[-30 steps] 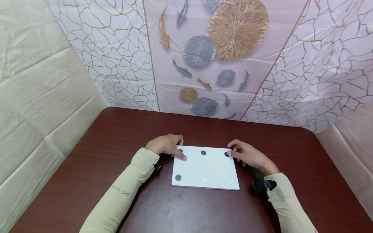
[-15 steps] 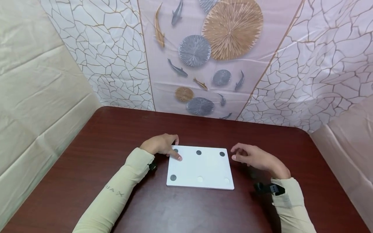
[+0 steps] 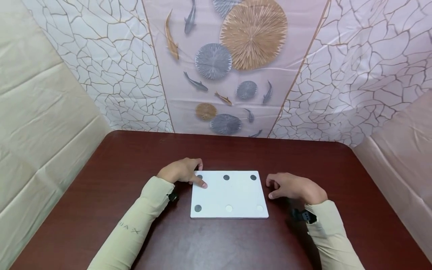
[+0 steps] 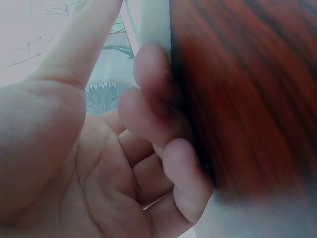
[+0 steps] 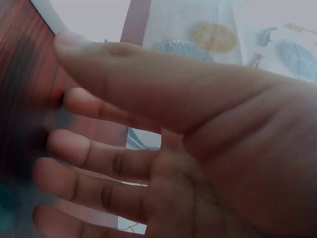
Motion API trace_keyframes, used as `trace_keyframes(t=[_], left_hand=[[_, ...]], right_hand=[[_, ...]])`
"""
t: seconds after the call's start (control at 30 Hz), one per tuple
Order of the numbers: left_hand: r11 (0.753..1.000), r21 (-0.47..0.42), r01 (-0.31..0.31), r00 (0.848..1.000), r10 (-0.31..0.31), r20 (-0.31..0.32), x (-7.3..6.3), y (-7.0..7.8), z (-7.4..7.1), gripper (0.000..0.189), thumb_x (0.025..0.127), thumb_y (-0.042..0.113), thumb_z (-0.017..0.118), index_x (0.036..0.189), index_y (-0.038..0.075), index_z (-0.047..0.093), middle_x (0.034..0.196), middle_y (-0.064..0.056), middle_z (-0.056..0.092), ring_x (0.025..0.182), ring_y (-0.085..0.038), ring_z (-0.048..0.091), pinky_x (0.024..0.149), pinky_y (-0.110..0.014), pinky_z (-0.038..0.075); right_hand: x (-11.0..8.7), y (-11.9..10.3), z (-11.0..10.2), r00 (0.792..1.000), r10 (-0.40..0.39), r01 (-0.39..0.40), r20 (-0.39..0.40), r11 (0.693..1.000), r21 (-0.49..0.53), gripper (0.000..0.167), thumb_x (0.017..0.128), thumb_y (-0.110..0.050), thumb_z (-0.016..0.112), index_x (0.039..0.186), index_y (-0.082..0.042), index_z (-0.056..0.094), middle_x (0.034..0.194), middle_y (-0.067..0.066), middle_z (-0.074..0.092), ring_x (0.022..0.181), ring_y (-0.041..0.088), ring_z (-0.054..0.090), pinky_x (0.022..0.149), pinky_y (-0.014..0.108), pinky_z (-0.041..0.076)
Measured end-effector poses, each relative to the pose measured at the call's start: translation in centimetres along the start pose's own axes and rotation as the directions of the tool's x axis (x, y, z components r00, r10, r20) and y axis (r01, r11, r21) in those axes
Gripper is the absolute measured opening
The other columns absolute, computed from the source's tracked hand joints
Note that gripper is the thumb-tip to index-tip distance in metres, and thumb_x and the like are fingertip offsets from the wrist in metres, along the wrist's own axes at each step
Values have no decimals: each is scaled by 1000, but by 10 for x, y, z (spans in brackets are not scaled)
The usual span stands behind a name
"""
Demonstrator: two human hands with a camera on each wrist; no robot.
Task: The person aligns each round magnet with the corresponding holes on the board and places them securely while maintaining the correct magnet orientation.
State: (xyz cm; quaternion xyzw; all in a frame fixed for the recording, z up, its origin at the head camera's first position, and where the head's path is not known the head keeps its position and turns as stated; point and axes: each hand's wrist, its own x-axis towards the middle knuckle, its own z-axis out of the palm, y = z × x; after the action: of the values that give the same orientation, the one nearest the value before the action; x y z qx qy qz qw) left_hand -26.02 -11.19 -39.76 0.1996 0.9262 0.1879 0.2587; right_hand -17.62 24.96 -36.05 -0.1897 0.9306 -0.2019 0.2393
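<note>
A flat white rectangular board [image 3: 236,193] lies on the table. Dark round spots line its far edge, such as the middle dark spot [image 3: 226,177], and another dark spot [image 3: 198,208] marks the near left corner. Two pale round spots, including one pale spot [image 3: 229,208], sit along the near edge. My left hand [image 3: 182,171] holds the far left corner, thumb on top and fingers curled at the edge. In the left wrist view those fingertips [image 4: 181,163] touch the tabletop. Beside the right edge, apart from the board, my right hand [image 3: 295,186] holds nothing, its fingers loosely bent.
The dark red wooden table [image 3: 222,242] has rounded far corners. A patterned cloth [image 3: 212,75] hangs behind it, and pale fabric [image 3: 40,150] covers the left side. Black straps with small devices, such as the right strap [image 3: 305,216], circle both wrists.
My right hand has let go of the board's far right corner and moved off to the right, uncovering the dark spot there. The left hand keeps its hold. The head view has shifted slightly.
</note>
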Motion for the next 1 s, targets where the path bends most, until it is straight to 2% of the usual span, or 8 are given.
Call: trace_keyframes(t=[0.2,0.5,0.7,0.9,1.0], left_hand=[[1000,1,-10,1000,10,-2,0,-2,1,56,80,51,91,109,17,57,72,-2,66,68,-14,58,71,-33,45],[1000,-1,-21,1000,21,1,1,-1,2,56,80,50,92,109,16,57,72,-2,67,69,-14,60,72,-32,46],[1000,-1,-16,1000,16,-3,-1,-1,2,56,80,51,92,108,17,57,72,-2,67,69,-14,59,71,-32,45],[1000,2,-11,1000,11,-8,-2,-2,1,56,80,51,91,109,17,57,73,-2,67,69,-14,60,70,-32,45],[1000,4,-12,1000,12,-9,-1,-2,0,56,80,51,91,109,18,57,73,-2,67,69,-14,59,70,-32,45]], right_hand=[[3,-2,6,1000,26,-26,17,999,25,26,91,-7,80,107,-8,60,82,4,55,73,16,52,68,33,46],[8,-14,18,990,128,-132,51,989,72,26,92,0,78,104,-8,56,77,8,59,65,19,59,61,33,47],[14,-19,22,990,131,-135,43,987,91,21,93,5,74,97,-4,55,76,7,64,64,19,65,61,32,54],[15,-20,18,984,173,-175,39,982,66,18,96,-4,76,96,-5,58,79,7,63,64,19,64,61,33,53],[12,-16,13,986,168,-168,8,984,58,17,97,-9,75,99,-5,59,77,7,63,65,20,62,60,33,50]])
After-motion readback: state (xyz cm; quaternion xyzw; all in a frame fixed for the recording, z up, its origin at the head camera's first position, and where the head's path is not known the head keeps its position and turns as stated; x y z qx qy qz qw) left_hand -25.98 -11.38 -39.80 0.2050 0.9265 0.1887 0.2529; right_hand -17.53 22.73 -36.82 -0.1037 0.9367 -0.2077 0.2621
